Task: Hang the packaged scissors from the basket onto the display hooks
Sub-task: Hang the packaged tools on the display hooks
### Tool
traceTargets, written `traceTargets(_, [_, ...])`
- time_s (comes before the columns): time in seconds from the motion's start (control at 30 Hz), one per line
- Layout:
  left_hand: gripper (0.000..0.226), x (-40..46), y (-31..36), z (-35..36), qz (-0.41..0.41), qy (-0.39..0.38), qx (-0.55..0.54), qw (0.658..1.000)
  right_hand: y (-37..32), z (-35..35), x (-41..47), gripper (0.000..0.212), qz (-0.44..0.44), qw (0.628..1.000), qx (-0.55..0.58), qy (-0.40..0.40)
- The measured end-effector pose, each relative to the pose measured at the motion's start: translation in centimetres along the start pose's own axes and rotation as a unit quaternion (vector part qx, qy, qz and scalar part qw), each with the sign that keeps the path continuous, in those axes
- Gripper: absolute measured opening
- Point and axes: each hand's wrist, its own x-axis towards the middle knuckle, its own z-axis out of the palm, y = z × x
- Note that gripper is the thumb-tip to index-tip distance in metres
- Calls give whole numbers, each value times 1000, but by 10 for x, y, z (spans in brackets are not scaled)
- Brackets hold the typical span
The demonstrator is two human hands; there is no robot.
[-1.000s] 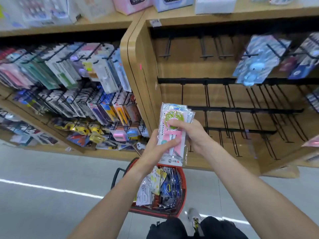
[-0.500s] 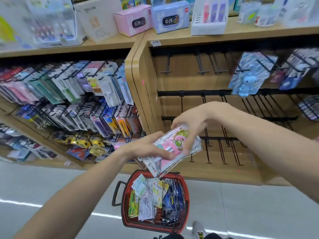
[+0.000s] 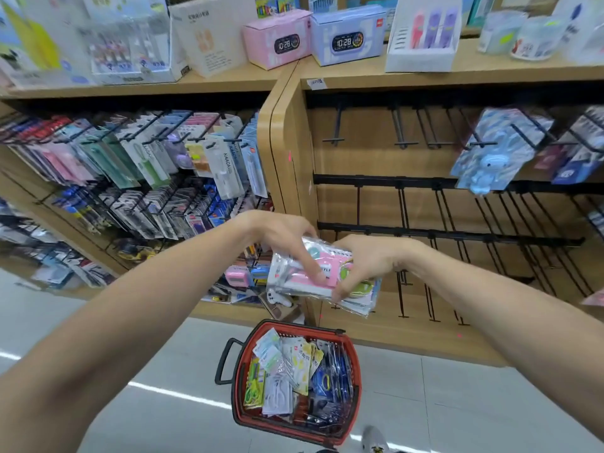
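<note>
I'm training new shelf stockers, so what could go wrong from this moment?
The left hand and right hand hold a stack of packaged scissors lying nearly flat; a slippery pack could slide out of the grip and fall.

The empty display hooks stick out near the hands and could snag a wrist.

The red basket stands by the feet, a trip hazard.

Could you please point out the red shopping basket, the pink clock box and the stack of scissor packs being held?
Red plastic shopping basket [image 3: 354, 371]: head view, right rim.
Pink cardboard clock box [image 3: 261, 40]: head view, front face.
Stack of pink scissor packs [image 3: 291, 273]: head view, left end.
</note>
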Motion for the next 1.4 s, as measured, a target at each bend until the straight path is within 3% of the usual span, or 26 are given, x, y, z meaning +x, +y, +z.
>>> traceTargets(0.03, [98,-3,0,-3,-13,28,-21,999,6,5,-3,43,1,999,36,22])
traceTargets(0.1, [94,-5,-8,-3,1,119,-131,984,19,16,-11,45,8,990,125,61])
traceTargets(0.13, [93,-6,-14,3,15,169,-213,962,27,24,-15,49,12,980,182,84])
traceTargets(0.23, [126,-1,-26,49,24,268,-451,851,42,49,-23,60,21,920,356,161])
traceTargets(0.3, [126,8,-20,92,40,235,-532,812,44,64,-26,54,14,865,459,204])
traceTargets(0.37, [106,17,-3,131,81,160,-597,782,41,76,-28,57,13,826,513,231])
traceTargets(0.5, [100,36,40,162,139,74,-675,721,40,92,-30,95,46,777,534,330])
traceTargets(0.57, [88,46,55,164,148,51,-697,700,43,93,-41,99,50,772,507,381])
traceTargets(0.63, [75,51,70,164,155,35,-685,711,48,92,-57,88,50,768,485,416])
traceTargets(0.77, [99,65,105,166,164,19,-672,722,71,89,-91,87,90,785,364,493])
traceTargets(0.87, [102,81,136,168,178,0,-674,717,98,82,-115,99,113,788,305,523])
traceTargets(1.03, [53,120,202,167,166,27,-667,726,135,58,-168,82,54,711,381,588])
traceTargets(1.1, [56,136,228,166,150,42,-676,720,160,46,-187,77,64,668,351,654])
traceTargets(1.17, [68,151,253,165,146,55,-673,723,185,31,-209,66,55,651,344,675])
traceTargets(1.27, [73,177,287,163,156,68,-657,734,219,2,-234,49,10,671,379,637])
traceTargets(1.4, [67,199,322,163,140,76,-680,716,249,-20,-255,47,-16,697,396,598])
